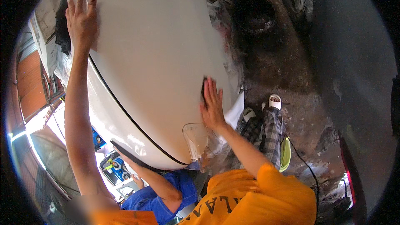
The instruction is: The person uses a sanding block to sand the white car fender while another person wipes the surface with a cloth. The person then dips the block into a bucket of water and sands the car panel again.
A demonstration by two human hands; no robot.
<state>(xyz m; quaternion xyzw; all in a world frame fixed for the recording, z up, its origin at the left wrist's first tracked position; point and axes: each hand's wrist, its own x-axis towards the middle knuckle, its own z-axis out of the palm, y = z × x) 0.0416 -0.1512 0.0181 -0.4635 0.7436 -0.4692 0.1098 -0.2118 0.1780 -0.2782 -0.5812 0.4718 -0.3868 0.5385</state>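
- Beneath both hands, the pale car panel [150, 54] spreads out smooth and broad, reaching from the left hand's side across to the right hand and beyond it.
- At the panel's far left edge, the left hand [82, 23] lies palm down, its fingers apart and straight, pointing away from the body; it clasps nothing that shows.
- Nearer the body and well to the right of that hand, the right hand [213, 108] rests by the panel's right side, fingers extended and fairly close together.
- Along the left side of the right hand's fingers, a dark pad [204, 90] peeks out; whether the fingers clamp it or only press on it, I cannot tell.
- Just left of the left hand, a black, rough-looking item [62, 29] sits beside the panel's edge.
- From below the left hand, a dark seam [125, 102] curves toward the body along the panel.
- Just below the right hand, towards the body, is a glossy, rounded section [195, 139] at the panel's corner.
- Beyond the right hand, up and to the right, a black bucket [255, 14] stands on the stained floor [291, 73].
- Right of the right hand, a white sandal [275, 103] and a checked trouser leg [271, 131] show.
- Below and left of the right hand, a co-worker's blue sleeve [183, 185] appears, near blue tools [119, 170].
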